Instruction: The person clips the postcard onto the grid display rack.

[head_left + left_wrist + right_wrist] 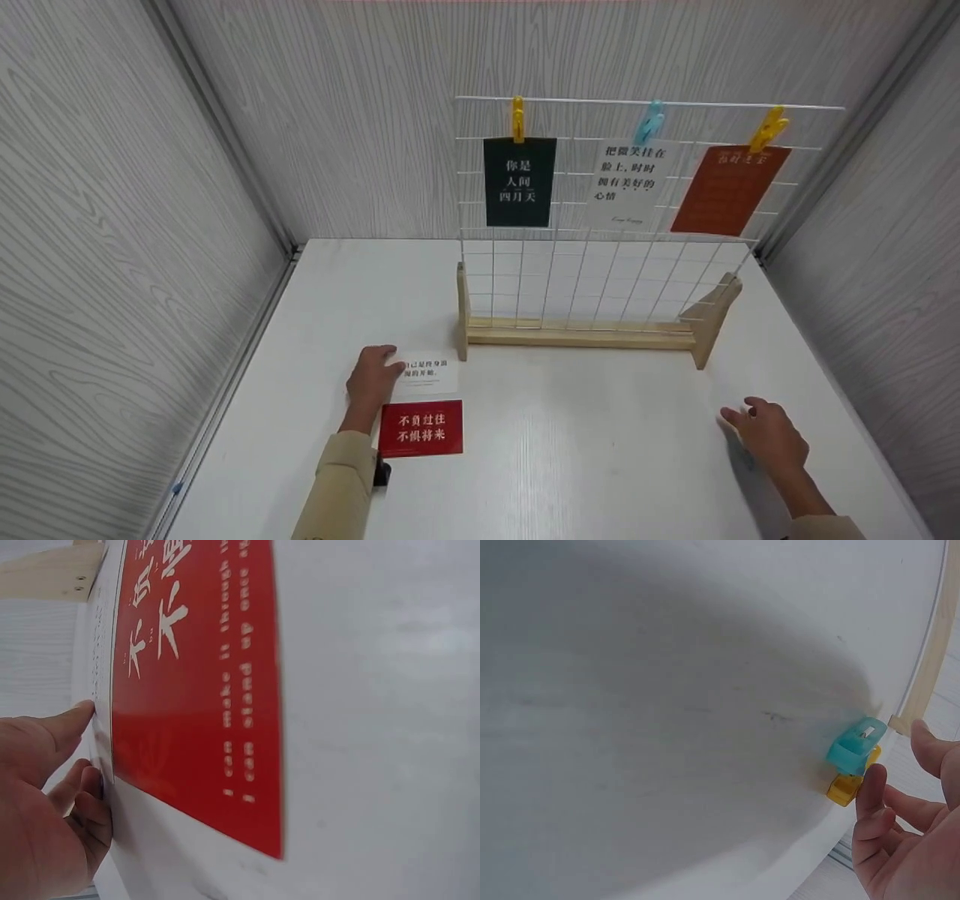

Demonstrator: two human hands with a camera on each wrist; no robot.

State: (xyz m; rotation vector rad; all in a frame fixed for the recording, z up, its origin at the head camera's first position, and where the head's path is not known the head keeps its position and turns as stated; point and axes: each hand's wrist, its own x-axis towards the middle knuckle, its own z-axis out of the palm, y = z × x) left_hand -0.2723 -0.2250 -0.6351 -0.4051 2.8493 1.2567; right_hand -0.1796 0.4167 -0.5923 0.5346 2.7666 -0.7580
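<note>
My left hand (371, 379) is at the left end of a white card (431, 377) with black lettering, which lies flat on the table. The thumb reaches onto the card, and the other fingers are bent beside it. Just nearer to me lies a red card (421, 429) with white lettering, its lower edge beside my left wrist. On the right, my right hand (772, 435) hovers low with its thumb spread from loosely bent fingers. Its fingertips are right by a teal clip (855, 748) and a yellow clip (843, 790) on the table; the hand hides these from the head view.
A white wire grid (600, 281) stands in a wooden base (585, 337) at the back. Clipped on it hang a dark green card (519, 206), a white card (626, 206) and an orange-red card (727, 195). Grey wood-grain panels (337, 112) enclose the table.
</note>
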